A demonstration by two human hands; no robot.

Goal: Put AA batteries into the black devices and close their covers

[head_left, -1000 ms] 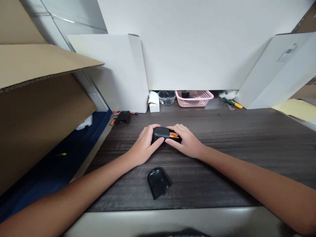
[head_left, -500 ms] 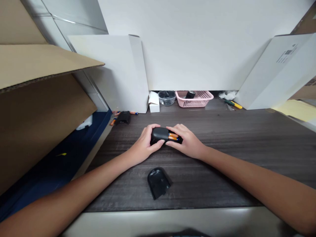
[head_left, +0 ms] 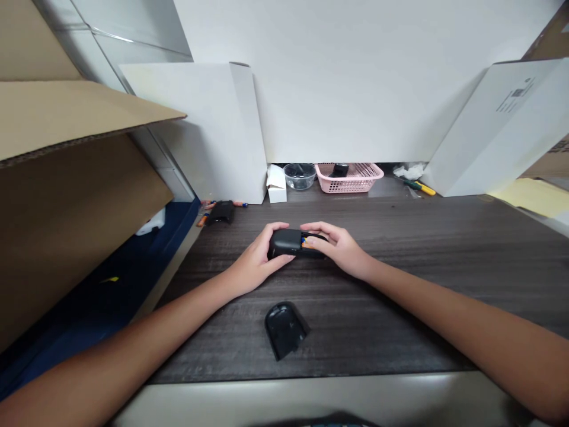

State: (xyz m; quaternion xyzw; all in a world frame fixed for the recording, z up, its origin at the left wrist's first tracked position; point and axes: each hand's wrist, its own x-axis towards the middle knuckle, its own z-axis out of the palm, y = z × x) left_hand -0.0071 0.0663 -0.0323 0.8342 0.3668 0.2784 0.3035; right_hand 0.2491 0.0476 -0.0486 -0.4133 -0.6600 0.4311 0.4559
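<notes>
A black computer mouse (head_left: 285, 240) lies across the middle of the table with its battery bay uncovered at the right end. My left hand (head_left: 258, 258) is closed round its left end, thumb on the near side and fingers on the far side. At the bay, my right hand (head_left: 342, 249) grips the other end, its thumb over the orange batteries (head_left: 306, 242) and its fingers along the far edge. The thumb hides most of the batteries. Nearer to me lies a loose black battery cover (head_left: 285, 330), inner side up.
Along the back stand a small white box (head_left: 277, 185), a clear bowl (head_left: 300, 177) and a pink basket (head_left: 349, 179). Batteries and a black piece (head_left: 221, 212) lie at the left edge. A yellow-and-green tool (head_left: 420, 187) lies back right; a cardboard box (head_left: 80, 225) borders the left.
My right thumb has moved from the near side of the mouse onto the batteries, covering most of them. The mouse has tipped slightly; the loose cover has stayed put.
</notes>
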